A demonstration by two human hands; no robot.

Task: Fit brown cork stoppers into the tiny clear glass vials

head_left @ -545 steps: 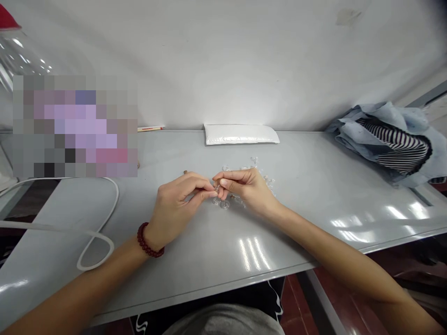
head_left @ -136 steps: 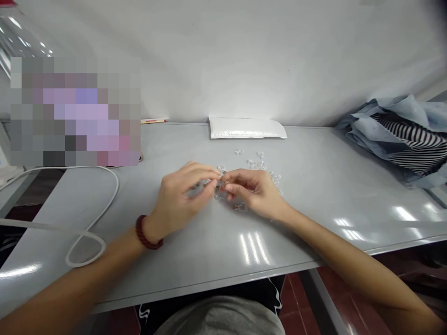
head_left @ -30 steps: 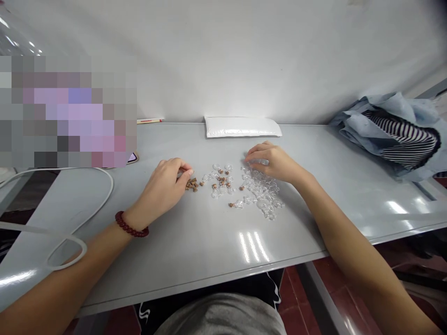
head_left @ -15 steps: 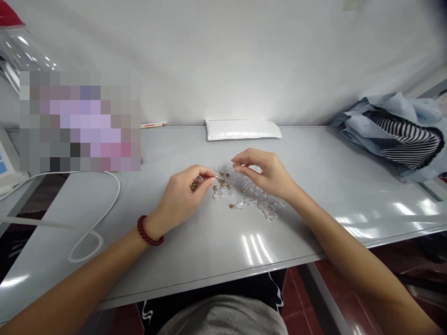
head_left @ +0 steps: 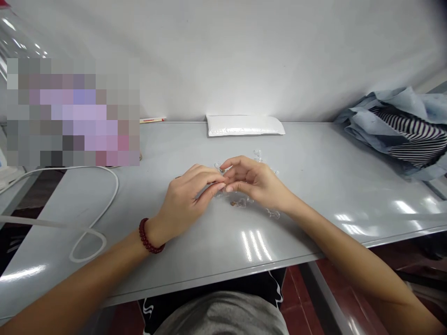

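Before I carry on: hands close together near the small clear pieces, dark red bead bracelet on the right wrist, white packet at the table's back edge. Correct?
Not quite: the head view shows the dark red bead bracelet at the wrist of the left hand, not the right hand. The rest stands.

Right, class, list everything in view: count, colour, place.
Desk: one, grey, centre
Wall: one, whitish, behind
Small bottles: several, clear, centre
Cork: at least one, brown, centre
Packet: one, white, back
Stick: one, cream and red, back left
Cable: count unclear, white, left
Cloth bundle: one, blue, striped, right
Object: one, clear and red, top left
Pixelated patch: one, purplish, left
Floor: one, red, below
Shirt: one, grey, bottom
Trousers: one pair, black, bottom
Bracelet: one, red, left wrist
Left hand, right hand: one each, centre
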